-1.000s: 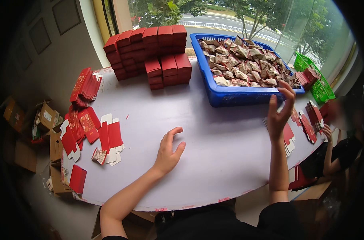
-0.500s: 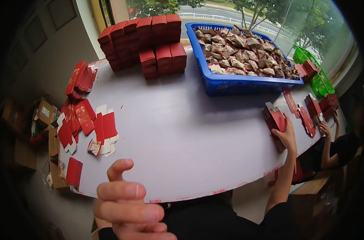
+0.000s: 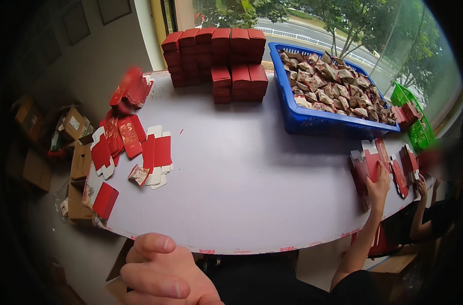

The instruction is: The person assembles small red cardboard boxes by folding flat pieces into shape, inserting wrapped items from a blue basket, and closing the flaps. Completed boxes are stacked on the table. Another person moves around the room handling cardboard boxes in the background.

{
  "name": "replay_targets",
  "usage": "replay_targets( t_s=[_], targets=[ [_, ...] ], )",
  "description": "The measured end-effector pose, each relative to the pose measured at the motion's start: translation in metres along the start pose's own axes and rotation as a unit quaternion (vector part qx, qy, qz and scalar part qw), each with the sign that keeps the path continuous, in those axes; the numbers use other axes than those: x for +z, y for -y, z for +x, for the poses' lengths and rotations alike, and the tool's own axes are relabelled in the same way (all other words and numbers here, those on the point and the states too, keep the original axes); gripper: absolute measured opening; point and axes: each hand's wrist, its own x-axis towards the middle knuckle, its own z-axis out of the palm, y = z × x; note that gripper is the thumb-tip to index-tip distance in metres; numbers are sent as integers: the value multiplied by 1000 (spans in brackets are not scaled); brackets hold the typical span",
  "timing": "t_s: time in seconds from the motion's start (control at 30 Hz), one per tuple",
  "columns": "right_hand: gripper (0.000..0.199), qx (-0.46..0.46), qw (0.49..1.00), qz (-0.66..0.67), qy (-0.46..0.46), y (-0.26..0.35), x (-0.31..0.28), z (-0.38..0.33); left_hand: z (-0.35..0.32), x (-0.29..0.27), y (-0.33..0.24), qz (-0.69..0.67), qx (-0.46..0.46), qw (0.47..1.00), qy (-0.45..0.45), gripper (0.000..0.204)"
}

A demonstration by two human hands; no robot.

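Observation:
My right hand (image 3: 379,186) grips a red flattened carton (image 3: 372,160) with pale end flaps at the right side of the table. It stands against a stack of similar dark red cartons (image 3: 360,179), tilted on edge. Near the front edge, close to the camera, my left hand (image 3: 165,272) hangs with fingers loosely bent and apart, nothing in it. Left of centre lie an unfolded red and white carton (image 3: 162,152), a small patterned packet (image 3: 138,175) beside its lower edge, and a closed red box (image 3: 105,200) near the table's left rim.
Stacked red boxes (image 3: 216,51) stand at the back. A blue basket (image 3: 313,119) holds many patterned packets, with a green basket (image 3: 420,133) beyond it. Red printed sleeves (image 3: 132,134) lie at left. A co-worker's hand (image 3: 421,187) handles cartons at far right.
The view has shifted, so the table contents sit farther right. My left hand has dropped lower. In my right hand a carton with spread white flaps now shows beside the stack.

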Motion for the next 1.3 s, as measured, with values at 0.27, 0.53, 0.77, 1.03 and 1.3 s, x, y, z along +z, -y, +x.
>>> replay_targets(
  t_s=[0.27,0.53,0.77,1.03,1.3],
  targets=[
    [78,-293,910,275,99,125,4,-31,-36,128,67,-354,-408,840,42,94],
    [90,-469,764,388,214,178,50,-73,-83,170,88,-472,-336,815,-25,116],
    [78,-436,777,413,190,170,58,-89,-74,157,70,-354,-360,863,7,87],
    [22,-254,700,515,424,169,53,-94,-78,154,70,-383,-545,744,-61,68],
    [28,-149,742,585,292,166,67,-91,-76,157,77,-387,-535,751,-18,84]
  ],
)
